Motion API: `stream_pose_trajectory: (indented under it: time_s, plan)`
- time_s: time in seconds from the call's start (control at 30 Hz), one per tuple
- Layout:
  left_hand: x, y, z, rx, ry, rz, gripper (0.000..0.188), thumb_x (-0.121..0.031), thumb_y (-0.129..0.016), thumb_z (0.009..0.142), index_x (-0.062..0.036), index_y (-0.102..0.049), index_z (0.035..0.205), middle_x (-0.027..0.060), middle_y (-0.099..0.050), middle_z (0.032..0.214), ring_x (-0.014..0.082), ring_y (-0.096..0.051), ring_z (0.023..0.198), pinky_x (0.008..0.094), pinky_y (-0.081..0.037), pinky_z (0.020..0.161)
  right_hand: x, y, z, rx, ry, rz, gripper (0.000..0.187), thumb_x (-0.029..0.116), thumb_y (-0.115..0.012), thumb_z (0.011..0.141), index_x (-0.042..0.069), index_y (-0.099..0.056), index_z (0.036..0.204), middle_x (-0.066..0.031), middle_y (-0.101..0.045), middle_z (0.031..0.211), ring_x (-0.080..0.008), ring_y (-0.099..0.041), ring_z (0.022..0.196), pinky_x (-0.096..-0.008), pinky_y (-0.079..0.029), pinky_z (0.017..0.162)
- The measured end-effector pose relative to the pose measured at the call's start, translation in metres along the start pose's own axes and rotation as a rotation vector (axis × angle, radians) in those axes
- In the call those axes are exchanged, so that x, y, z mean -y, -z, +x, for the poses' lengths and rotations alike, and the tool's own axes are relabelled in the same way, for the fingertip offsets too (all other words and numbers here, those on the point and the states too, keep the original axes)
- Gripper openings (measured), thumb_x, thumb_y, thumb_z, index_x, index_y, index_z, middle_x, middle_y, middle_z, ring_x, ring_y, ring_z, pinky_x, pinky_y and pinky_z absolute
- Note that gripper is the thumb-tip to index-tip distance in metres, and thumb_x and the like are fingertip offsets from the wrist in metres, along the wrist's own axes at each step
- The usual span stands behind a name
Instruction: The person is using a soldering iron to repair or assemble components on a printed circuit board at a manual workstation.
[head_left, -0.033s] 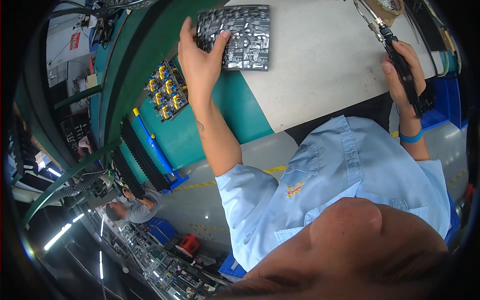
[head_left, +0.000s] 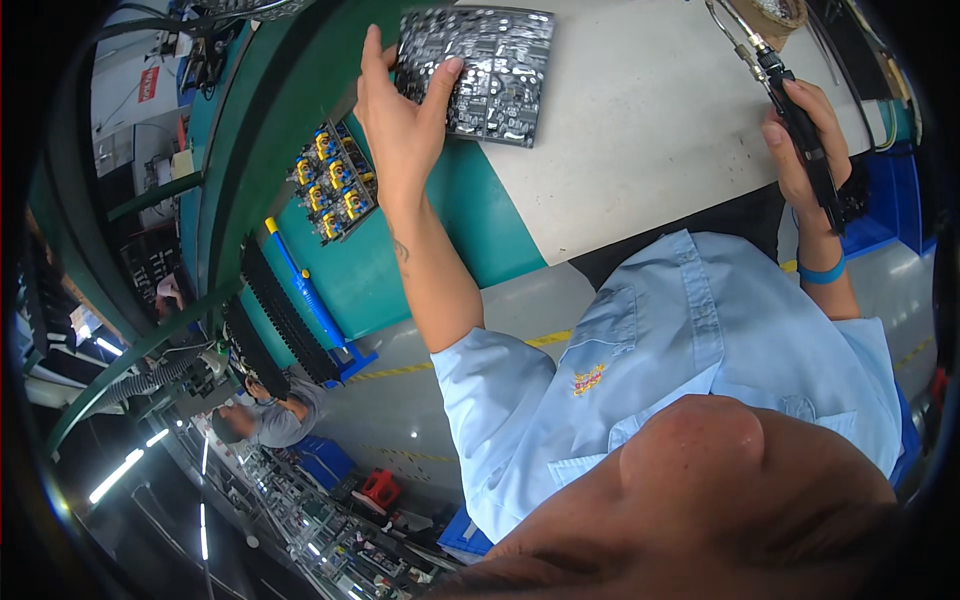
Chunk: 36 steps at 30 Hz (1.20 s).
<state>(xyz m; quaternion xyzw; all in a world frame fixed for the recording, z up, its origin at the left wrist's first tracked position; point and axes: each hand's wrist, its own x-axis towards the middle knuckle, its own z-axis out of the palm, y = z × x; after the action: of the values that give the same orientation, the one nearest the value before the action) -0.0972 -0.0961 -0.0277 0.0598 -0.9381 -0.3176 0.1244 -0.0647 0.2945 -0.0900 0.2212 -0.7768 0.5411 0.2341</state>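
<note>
My left hand [head_left: 405,125] grips a dark printed circuit board [head_left: 490,80] by its near left edge. The thumb lies across the board's shiny, solder-dotted face, and the other fingers reach along its left side, partly hidden. On the right, my right hand [head_left: 815,135] is wrapped round the black handle of a soldering iron [head_left: 800,130] with a thin metal feed tube beside its shaft. Its tip points away from me and runs out of the picture at the top. The iron stays well apart from the board.
A board with yellow components [head_left: 332,185] sits left of my left forearm. Closer in lie a blue-and-yellow solder sucker [head_left: 305,285] and black slotted racks [head_left: 285,315]. A pale sheet [head_left: 630,150] covers part of the green bench. Another person [head_left: 265,422] works at far left.
The circuit board has turned slightly clockwise in my left hand, its right side shifting a little to the right. My right hand and the soldering iron look unmoved.
</note>
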Motion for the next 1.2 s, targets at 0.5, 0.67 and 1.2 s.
stream_pose_trajectory:
  time_s: [0.5,0.67,1.2]
  plan:
    - [0.006,-0.001,0.006,0.182,0.198,-0.188,0.060,-0.030,-0.076,0.090,0.0050,-0.052,0.131,0.0166,-0.065,0.118,0.0225,-0.065,0.098,0.0345,-0.052,0.085,0.001,0.003,0.001,0.007,0.007,0.002,0.046,0.006,-0.077,0.083,0.000,-0.063,0.126,-0.0159,-0.066,0.117,-0.0196,-0.064,0.084,-0.0260,-0.051,0.075]
    - [0.026,-0.015,0.011,0.187,0.190,-0.892,0.040,-0.027,-0.064,0.100,0.0019,-0.054,0.126,0.0122,-0.066,0.112,0.0190,-0.066,0.092,0.0306,-0.053,0.080,-0.001,0.006,0.001,0.084,0.016,0.017,0.044,0.001,-0.073,0.083,-0.003,-0.061,0.125,-0.0196,-0.061,0.121,-0.0235,-0.063,0.089,-0.0304,-0.051,0.082]
    - [0.019,-0.032,0.013,0.072,0.189,-1.240,0.032,-0.026,-0.039,0.109,-0.0022,-0.054,0.124,0.0120,-0.066,0.107,0.0188,-0.065,0.091,0.0337,-0.055,0.079,0.033,-0.029,0.019,0.262,-0.017,0.146,0.049,-0.003,-0.078,0.077,-0.002,-0.063,0.124,-0.0168,-0.065,0.116,-0.0240,-0.064,0.093,-0.0296,-0.052,0.081]
